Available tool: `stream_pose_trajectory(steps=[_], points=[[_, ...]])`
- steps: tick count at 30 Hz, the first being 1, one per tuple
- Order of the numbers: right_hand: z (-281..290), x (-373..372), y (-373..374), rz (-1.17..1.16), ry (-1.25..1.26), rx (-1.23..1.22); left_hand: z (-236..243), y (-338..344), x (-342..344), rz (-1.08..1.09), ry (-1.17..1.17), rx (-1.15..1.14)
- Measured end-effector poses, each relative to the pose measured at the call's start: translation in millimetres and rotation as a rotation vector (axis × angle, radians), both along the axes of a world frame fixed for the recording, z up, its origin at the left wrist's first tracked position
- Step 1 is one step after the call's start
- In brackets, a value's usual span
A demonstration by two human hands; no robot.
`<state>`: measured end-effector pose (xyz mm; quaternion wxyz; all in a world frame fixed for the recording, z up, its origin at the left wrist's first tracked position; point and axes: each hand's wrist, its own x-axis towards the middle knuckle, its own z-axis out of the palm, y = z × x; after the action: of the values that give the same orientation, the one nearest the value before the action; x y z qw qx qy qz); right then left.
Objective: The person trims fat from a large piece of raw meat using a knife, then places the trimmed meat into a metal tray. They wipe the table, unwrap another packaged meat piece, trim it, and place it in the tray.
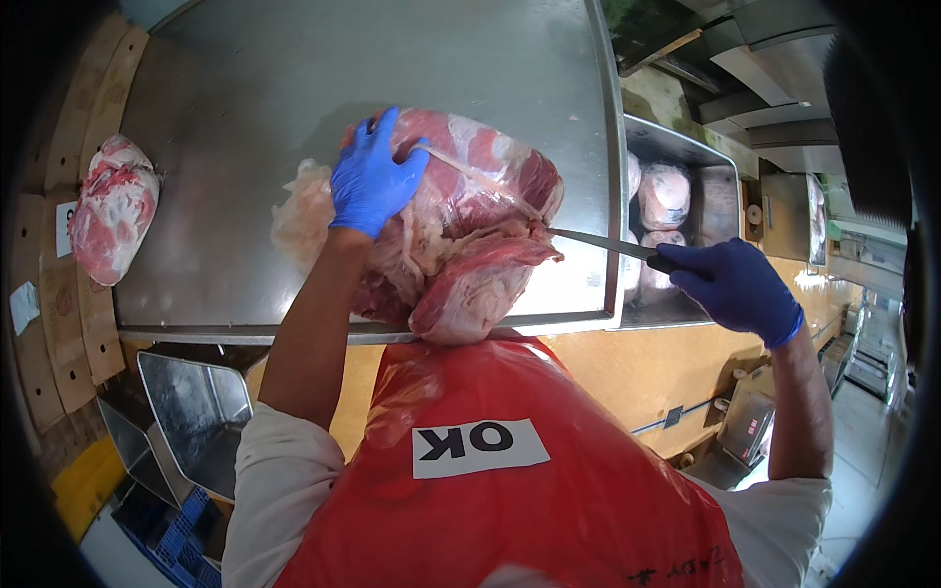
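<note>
A large cut of raw meat (470,176) with white fat and red muscle lies at the near edge of a steel table (412,59). My left hand (377,176), in a blue glove, lies on its upper left part with the fingers spread and the thumb apart. A pale flap of fat shows left of that hand. My right hand (735,287), also gloved in blue, is closed round the dark handle of a knife (603,242). The blade points left, and its tip meets the right side of the meat, by a fold between two lobes.
Right of the table stands a steel bin (733,186) with several pieces of meat in it. Another piece of meat (116,211) rests on cardboard boxes (69,304) at the left. Below the table's left end stands a metal tub (196,402), near a blue plastic crate (181,539).
</note>
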<state>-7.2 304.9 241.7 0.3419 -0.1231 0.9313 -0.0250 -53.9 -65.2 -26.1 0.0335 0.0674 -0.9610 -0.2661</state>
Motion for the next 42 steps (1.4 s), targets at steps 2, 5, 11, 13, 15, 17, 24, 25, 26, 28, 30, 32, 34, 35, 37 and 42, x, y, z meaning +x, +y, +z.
stream_pose_trajectory(steps=[2,5,11,13,15,17,24,25,26,28,30,32,34,35,37,42], points=[[-4,-12,4,0.047,-0.026,-0.008,1,0,-1,0.005,-0.020,-0.001],[-7,-23,4,0.093,-0.064,-0.047,5,1,-2,0.011,-0.034,0.008],[-34,-18,11,-0.071,-0.141,-0.098,-7,-2,5,0.042,0.111,-0.031],[-51,-20,24,0.029,-0.084,-0.164,-11,-2,6,0.046,0.160,-0.046],[-66,-23,30,0.051,-0.089,-0.217,-10,-1,4,0.049,0.201,-0.058],[-80,-29,33,0.003,-0.164,-0.257,-6,-1,3,0.043,0.199,-0.078],[-179,67,70,-0.109,0.205,-0.510,-4,-20,-2,0.112,0.126,0.021],[-191,77,61,-0.222,0.203,-0.544,-5,-24,0,0.130,0.128,0.030],[-216,86,62,-0.243,0.245,-0.642,-7,-28,0,0.147,0.132,0.038],[-239,94,50,-0.228,0.358,-0.736,-5,-34,1,0.156,0.146,0.047],[-275,104,43,-0.260,0.426,-0.776,-2,-37,1,0.149,0.176,0.051],[-295,107,40,-0.284,0.443,-0.831,1,-39,3,0.166,0.203,0.055],[-321,117,39,-0.336,0.403,-0.844,-1,-41,3,0.178,0.225,0.043],[-330,120,38,-0.354,0.381,-0.863,-5,-44,5,0.192,0.235,0.026],[-346,125,32,-0.390,0.405,-0.921,-6,-45,4,0.228,0.225,0.017],[-385,138,2,-0.507,0.420,-1.050,-18,-49,10,0.384,0.311,0.104]])
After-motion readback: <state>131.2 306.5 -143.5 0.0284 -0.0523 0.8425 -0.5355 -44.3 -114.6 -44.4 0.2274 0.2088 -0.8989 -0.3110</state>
